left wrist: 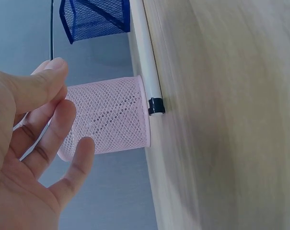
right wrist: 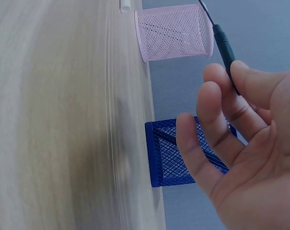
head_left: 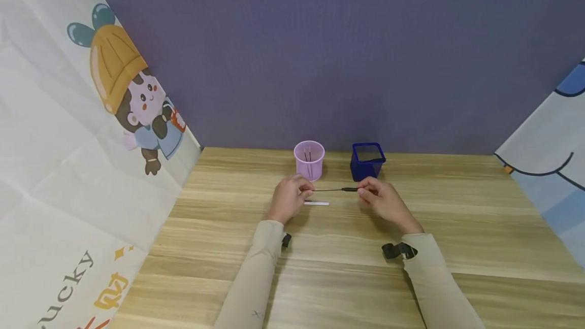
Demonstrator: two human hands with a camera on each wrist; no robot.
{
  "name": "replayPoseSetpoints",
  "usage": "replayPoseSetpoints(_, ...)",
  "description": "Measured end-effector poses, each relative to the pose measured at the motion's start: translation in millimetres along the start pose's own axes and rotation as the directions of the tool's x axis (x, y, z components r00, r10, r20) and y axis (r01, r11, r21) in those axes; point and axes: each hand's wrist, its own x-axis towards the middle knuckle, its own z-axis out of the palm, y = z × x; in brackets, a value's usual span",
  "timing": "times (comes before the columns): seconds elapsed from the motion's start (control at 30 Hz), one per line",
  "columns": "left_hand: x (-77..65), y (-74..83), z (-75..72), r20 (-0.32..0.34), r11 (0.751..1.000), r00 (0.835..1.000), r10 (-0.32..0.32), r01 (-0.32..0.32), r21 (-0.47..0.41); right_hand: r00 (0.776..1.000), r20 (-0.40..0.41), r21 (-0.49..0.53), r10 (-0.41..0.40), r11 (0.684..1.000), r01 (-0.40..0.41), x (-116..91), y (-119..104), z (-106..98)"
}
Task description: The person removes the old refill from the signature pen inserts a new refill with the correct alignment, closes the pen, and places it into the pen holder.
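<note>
A slim rod with a black handle (head_left: 350, 189) is stretched level between both hands, in front of two holders. My left hand (head_left: 289, 198) pinches the thin shaft (left wrist: 52, 28) near its far end between thumb and index finger. The other left fingers are loosely bent. On the opposite side my right hand (head_left: 386, 202) pinches the end of the black handle, its remaining fingers apart. The handle's ridged part (right wrist: 224, 45) shows in the right wrist view. A white pen (head_left: 320, 203) with a black end lies on the table by the left hand, partly hidden by it.
Behind the hands stands a pink mesh pen holder (head_left: 316, 170) with two thin sticks (head_left: 307, 159) inside. To its right is a square blue mesh holder (head_left: 365, 170) with a dark stick in it. A grey-blue panel (head_left: 347, 65) rises at the wooden table's (head_left: 338, 288) back edge.
</note>
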Motion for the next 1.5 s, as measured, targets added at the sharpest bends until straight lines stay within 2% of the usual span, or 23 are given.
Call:
replayPoseSetpoints(0.9,0.0,-5.6,0.7,0.010,0.999,0.999,-0.036,0.036,0.017,1.000,-0.008,0.005,-0.010,1.000,0.010,0,3,-2)
replayPoseSetpoints(1.5,-0.9,-12.5,2.6,-0.039,0.999,0.999,-0.019,0.021,0.046,1.000,0.006,0.018,0.013,1.000,-0.013,0,3,-2)
